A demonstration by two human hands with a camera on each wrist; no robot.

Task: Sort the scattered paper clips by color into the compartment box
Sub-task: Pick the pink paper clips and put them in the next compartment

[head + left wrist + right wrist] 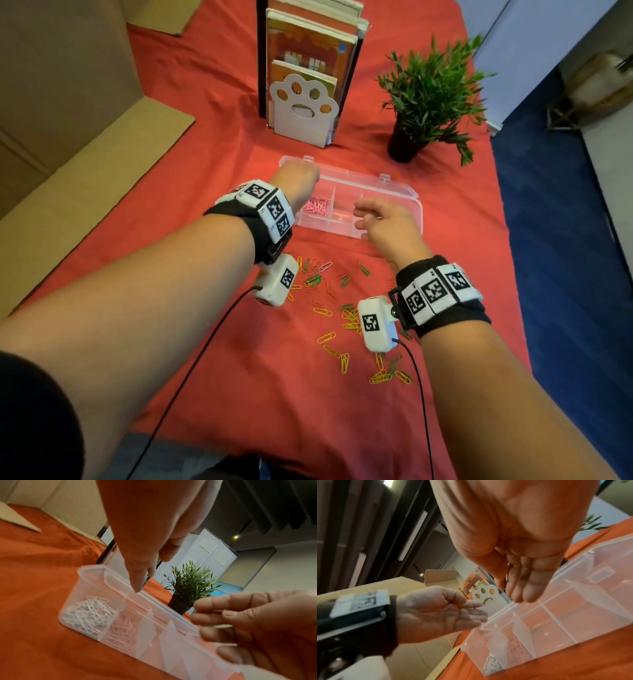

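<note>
Two compartments of the clear compartment box (pixel 394 195) already hold clips: white paper clips (pixel 89 614) fill the end cell at the box's left, and pink paper clips (pixel 317 207) lie in the cell next to it, while the other cells seen from the wrist views look bare. The box lies open on the red-covered worktop (pixel 212 164), near the middle of the head view, with its lid laid flat toward 12 o'clock. Many scattered paper clips (pixel 342 318), yellow, green and a few orange or pink, lie loose on the cloth toward 6 o'clock from the box, between the two forearms. The left hand (pixel 298 181) hovers over the box's left end, fingers pointing down and lightly gathered above the white cell; the left wrist view shows no clip in them, and the hand looks relaxed and fairly narrow. The right hand (pixel 387 222) hangs over the box's right part, at 3 o'clock from the pink cell, its fingers (pixel 527 588) straight, close together and pointing down at the dividers, holding nothing that can be seen. Beyond the box, at 12 o'clock, a white paw-shaped bookend (pixel 303 106) props a row of books (pixel 311 41), and a small potted plant (pixel 428 99) stands at about 1 o'clock. Flattened cardboard (pixel 85 171) lies along the worktop's edge at 9 o'clock.
</note>
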